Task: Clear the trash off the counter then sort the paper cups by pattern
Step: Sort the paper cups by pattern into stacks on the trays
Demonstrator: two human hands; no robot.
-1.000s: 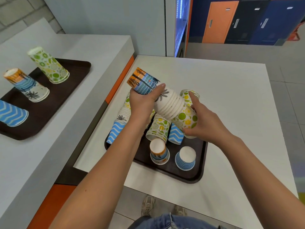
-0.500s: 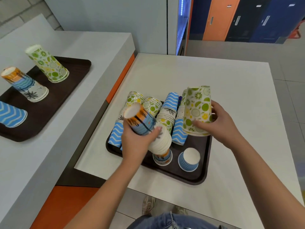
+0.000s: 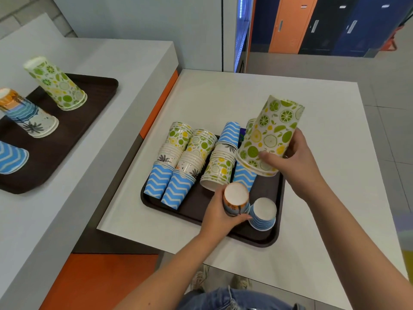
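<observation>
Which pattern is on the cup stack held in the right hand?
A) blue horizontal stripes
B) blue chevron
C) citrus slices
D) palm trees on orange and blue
C: the right hand grips the citrus-slice cup stack, tilted above the right side of the tray, while the left hand holds the palm-tree cup stack.

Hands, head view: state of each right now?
Left hand: gripping the palm-print cup stack.
Right hand: gripping the citrus-print cup stack, tilted.

Both arms reach forward, left hand (image 3: 219, 217) gripping the palm cups (image 3: 236, 194) low, right hand (image 3: 295, 158) gripping the lime cups (image 3: 270, 135) higher.
</observation>
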